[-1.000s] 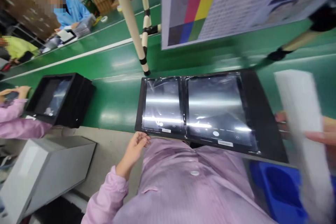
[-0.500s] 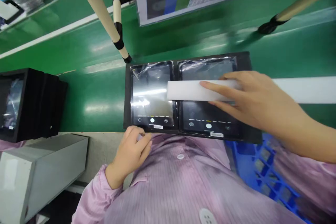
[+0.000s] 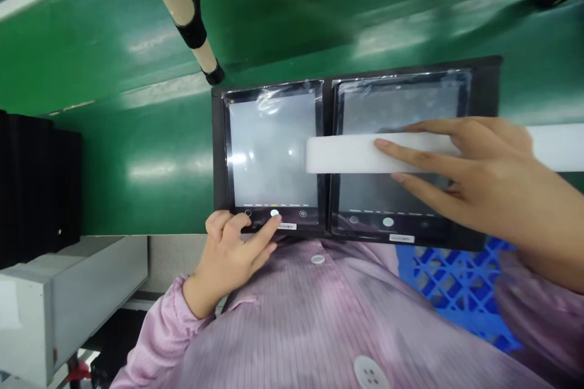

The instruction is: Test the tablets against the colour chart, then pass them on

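Two film-wrapped screens, the left tablet (image 3: 271,152) and right tablet (image 3: 401,103), share a black tray (image 3: 483,91) at centre frame. My right hand (image 3: 479,170) grips a white foam strip (image 3: 342,155) across the right tablet. My left hand (image 3: 232,249), holding nothing, points a forefinger at the left tablet's lower edge. Best practice, I judge: strip level, touch light.

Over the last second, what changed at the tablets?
The right hand swung the white strip in from the right and holds it across the right tablet, its tip over the left tablet. The left hand shifted from the tray edge to the left tablet's lower screen. Tablets, tray unmoved.
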A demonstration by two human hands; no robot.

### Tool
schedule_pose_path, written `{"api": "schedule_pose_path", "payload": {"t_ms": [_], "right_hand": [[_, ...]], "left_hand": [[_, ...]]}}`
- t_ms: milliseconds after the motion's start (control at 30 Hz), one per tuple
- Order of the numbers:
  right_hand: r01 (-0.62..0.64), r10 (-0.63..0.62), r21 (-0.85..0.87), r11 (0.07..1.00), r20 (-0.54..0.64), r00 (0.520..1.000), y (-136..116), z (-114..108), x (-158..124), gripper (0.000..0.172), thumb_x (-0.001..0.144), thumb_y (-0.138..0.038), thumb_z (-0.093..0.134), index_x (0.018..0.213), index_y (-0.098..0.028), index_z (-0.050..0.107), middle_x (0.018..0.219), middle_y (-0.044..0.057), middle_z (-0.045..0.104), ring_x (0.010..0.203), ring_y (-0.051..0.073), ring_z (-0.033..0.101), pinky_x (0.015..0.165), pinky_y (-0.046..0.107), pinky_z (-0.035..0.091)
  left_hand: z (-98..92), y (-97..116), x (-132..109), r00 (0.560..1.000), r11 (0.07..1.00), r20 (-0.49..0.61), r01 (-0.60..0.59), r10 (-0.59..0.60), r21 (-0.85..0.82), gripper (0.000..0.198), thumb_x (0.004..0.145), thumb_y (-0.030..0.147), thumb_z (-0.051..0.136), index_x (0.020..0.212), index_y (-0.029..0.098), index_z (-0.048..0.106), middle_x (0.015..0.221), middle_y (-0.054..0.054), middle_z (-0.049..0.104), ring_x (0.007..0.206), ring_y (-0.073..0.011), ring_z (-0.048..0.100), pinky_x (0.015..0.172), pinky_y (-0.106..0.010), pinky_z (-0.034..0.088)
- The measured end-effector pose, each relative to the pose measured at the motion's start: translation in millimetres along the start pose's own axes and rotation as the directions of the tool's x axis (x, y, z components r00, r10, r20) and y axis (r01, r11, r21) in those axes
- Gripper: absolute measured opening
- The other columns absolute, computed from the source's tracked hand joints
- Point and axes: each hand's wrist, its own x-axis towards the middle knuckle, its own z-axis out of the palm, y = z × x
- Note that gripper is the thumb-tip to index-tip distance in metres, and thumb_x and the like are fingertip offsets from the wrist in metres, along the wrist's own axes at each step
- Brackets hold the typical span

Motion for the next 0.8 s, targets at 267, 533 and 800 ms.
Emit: {"api": "schedule_pose_path", "payload": {"t_ms": [267,533,800], "right_hand": [[-0.067,0.062,0.083,0.994,0.055,0.997,-1,-4,2,0.066,0.095,-0.028,0.056,0.153,-0.042,0.028,0.122,0.012,0.053,0.108,0.032,0.056,0.088,0.051,0.047],[-0.061,0.057,0.098,0.993,0.041,0.998,0,-2,-1,0.073,0.093,-0.026,0.06,0.155,-0.042,0.026,0.125,0.014,0.054,0.107,0.033,0.057,0.087,0.054,0.05],[-0.051,0.051,0.055,0.997,0.0,0.999,-1,-3,0,0.067,0.093,-0.025,0.059,0.152,-0.04,0.031,0.124,0.013,0.055,0.105,0.032,0.056,0.086,0.052,0.05]], "left_hand": [[-10.5,-17,-4,0.997,0.998,-0.076,-0.036,0.033,-0.044,0.03,0.096,0.034,0.051,0.105,0.024,0.077,0.093,-0.005,0.037,0.086,-0.0196,0.042,0.092,-0.041,0.04],[-17.2,-15,-1,0.996,1.0,-0.092,-0.019,0.017,-0.025,0.027,0.095,0.03,0.051,0.097,0.021,0.076,0.09,-0.004,0.038,0.081,-0.0179,0.042,0.085,-0.038,0.042],[-16.5,-3,7,0.994,0.998,-0.101,-0.044,0.039,-0.05,0.028,0.095,0.028,0.049,0.098,0.019,0.075,0.091,-0.006,0.042,0.088,-0.0208,0.044,0.088,-0.039,0.042]]}}
